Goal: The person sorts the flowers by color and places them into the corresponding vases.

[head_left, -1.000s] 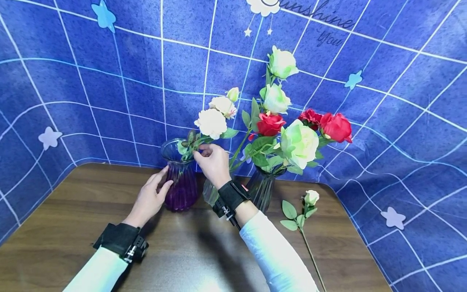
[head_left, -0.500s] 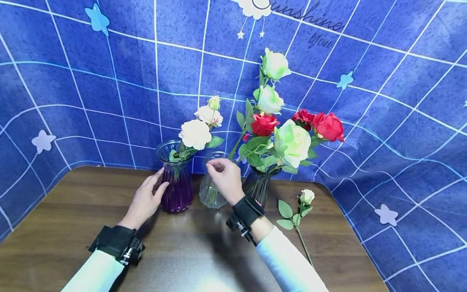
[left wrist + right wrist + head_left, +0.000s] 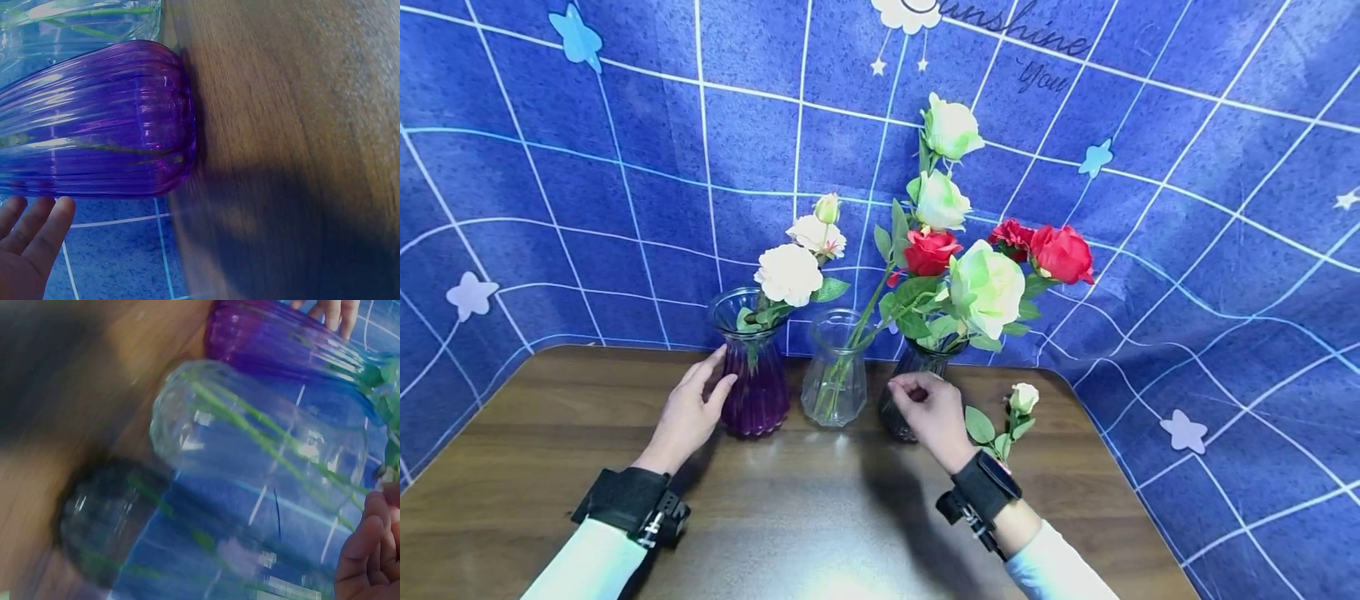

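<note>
My left hand (image 3: 683, 410) rests against the left side of a purple glass vase (image 3: 758, 392), its fingers nearly straight. The fingertips (image 3: 62, 209) meet the vase's side in the left wrist view. White artificial flowers (image 3: 788, 275) and a bud stand in that vase, leaning right. My right hand (image 3: 934, 418) is in front of the dark glass vase (image 3: 891, 415), fingers loosely bent with nothing between them. Between these two vases stands a clear glass vase (image 3: 835, 392) with green stems inside. Red roses (image 3: 1062, 254) and pale green roses (image 3: 987, 287) rise over the dark vase.
A single white rose (image 3: 1023, 398) with leaves lies on the wooden table (image 3: 790, 508) at the right, its stem partly behind my right arm. A blue grid-patterned curtain (image 3: 647, 208) hangs close behind the vases.
My right hand has let go of the white flower's stem at the purple vase and moved right, past the clear vase. The left hand stays at the purple vase; the head view has shifted slightly.
</note>
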`<state>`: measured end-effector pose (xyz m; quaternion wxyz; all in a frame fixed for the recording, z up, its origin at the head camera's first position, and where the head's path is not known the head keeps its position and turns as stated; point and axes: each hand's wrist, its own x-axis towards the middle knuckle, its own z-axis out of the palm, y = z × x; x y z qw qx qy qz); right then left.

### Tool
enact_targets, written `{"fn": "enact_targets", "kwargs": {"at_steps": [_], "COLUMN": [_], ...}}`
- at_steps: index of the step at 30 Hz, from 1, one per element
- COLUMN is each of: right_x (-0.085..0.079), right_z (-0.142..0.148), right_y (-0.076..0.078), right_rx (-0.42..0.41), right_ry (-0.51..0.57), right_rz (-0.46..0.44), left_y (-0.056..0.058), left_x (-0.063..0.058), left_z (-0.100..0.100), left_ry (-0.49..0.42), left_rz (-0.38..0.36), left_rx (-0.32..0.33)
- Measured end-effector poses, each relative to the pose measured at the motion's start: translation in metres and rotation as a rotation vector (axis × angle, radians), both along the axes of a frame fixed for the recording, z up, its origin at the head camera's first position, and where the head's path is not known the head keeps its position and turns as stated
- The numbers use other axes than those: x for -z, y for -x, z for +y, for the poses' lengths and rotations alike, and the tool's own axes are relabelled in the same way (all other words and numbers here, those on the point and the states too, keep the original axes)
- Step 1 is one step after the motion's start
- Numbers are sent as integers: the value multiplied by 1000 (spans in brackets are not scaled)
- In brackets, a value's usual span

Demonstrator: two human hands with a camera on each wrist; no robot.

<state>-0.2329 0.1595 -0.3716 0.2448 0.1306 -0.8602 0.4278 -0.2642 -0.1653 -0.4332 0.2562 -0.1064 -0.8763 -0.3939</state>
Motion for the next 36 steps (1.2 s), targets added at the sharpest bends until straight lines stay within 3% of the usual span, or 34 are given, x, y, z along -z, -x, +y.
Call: {"fn": "enact_targets", "kwargs": {"at_steps": [5, 13, 22, 31, 36], "right_x": [-5, 4, 26, 63, 78], "right_z": [32, 92, 148, 169, 173], "right_y": [-12, -26, -38, -40, -38], "right_rx": [21, 209, 297, 298, 287], "right_ry": [-3, -90, -251, -335, -361], "right_rz": [6, -28, -222, -456, -508], "left_y": [-1, -1, 1, 1, 0], "left_x": [-2, -1, -1, -3, -3], "left_z": [1, 2, 3, 2, 4], "left_ry": [-6, -2, -1, -7, 0], "left_rz": [-16, -1, 10, -23, -20], "left_rx": [2, 4, -3, 3, 0]}}
